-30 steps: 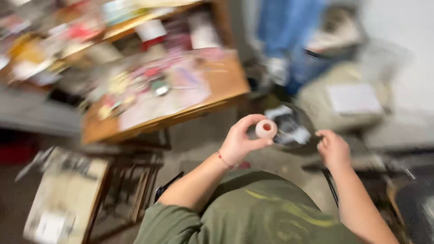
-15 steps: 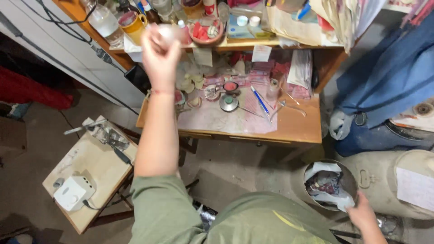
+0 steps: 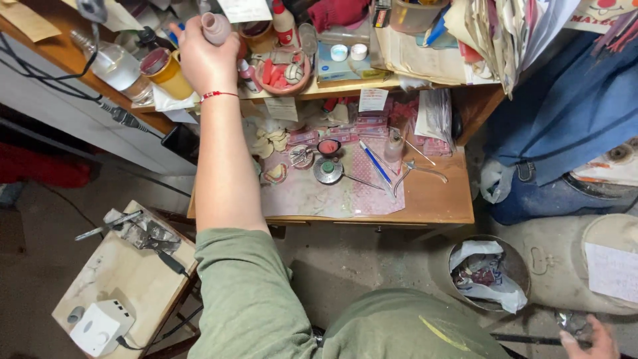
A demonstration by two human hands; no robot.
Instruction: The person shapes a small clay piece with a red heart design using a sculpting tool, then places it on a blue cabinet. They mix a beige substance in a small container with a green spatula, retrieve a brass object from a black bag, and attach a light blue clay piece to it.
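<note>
Small pinkish cup [image 3: 215, 28] held high in left hand [image 3: 203, 56], fingers wrapped round it, over the shelf's [image 3: 345, 86] left end, just above a yellow jar [image 3: 163, 72] and beside a clear bottle [image 3: 114, 65]. Red string on the left wrist. Pink bowl [image 3: 284, 73] with red and white bits sits right of the hand on the shelf; glue bottle [image 3: 284, 21] behind it, two white caps [image 3: 349, 52] on a blue box further right, paper stack [image 3: 465, 40] at the shelf's right end. Below, wooden surface [image 3: 438, 199] with a pinkish mat: round metal dish [image 3: 328, 170] near mat middle, red-filled small cup [image 3: 328, 146] just behind it, blue pen [image 3: 376, 163] to the right, metal pliers [image 3: 415, 173] near the right edge, denture casts [image 3: 274, 174] at the left edge. Right hand [image 3: 588, 336] at bottom right corner of view, down low near the floor, fingers closed on a small crumpled grey thing, can't tell what. Bin [image 3: 488, 272] with paper scraps near it, under the surface's right corner. Small side table [image 3: 123, 279] lower left carries a white box [image 3: 100, 326] at its near corner and a tool [image 3: 106, 226] at the far edge. Blue cloth [image 3: 565, 113] hangs at right.
</note>
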